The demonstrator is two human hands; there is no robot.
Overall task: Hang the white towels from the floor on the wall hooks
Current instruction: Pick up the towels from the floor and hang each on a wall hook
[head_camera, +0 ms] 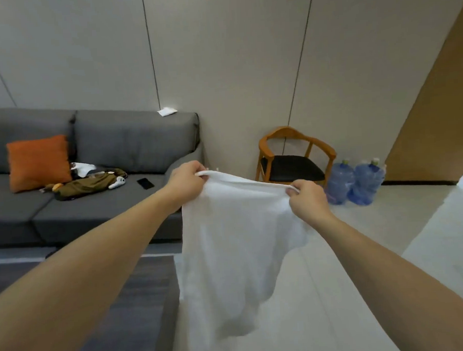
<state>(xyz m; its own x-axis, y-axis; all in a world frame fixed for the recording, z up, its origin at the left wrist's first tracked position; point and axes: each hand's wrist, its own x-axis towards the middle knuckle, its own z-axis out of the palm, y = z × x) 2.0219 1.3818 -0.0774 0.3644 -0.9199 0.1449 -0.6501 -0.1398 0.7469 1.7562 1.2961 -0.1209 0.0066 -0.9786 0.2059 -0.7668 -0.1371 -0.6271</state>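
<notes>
Holding one white towel (pixel 228 245) stretched by its top hem, the left hand (pixel 186 181) and right hand (pixel 305 198) pinch it with curled fingers (pixel 293 191) before the wall (pixel 233 81); next, judging, finding a hook, none clearly visible.

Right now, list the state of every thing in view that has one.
white towel: off the floor, hanging from its top edge, not hooked.
left hand: pinching the towel's top edge.
right hand: pinching the same edge.
chair: upright, seat bare.
water jugs: upright, capped.
phone: flat on the sofa.
</notes>
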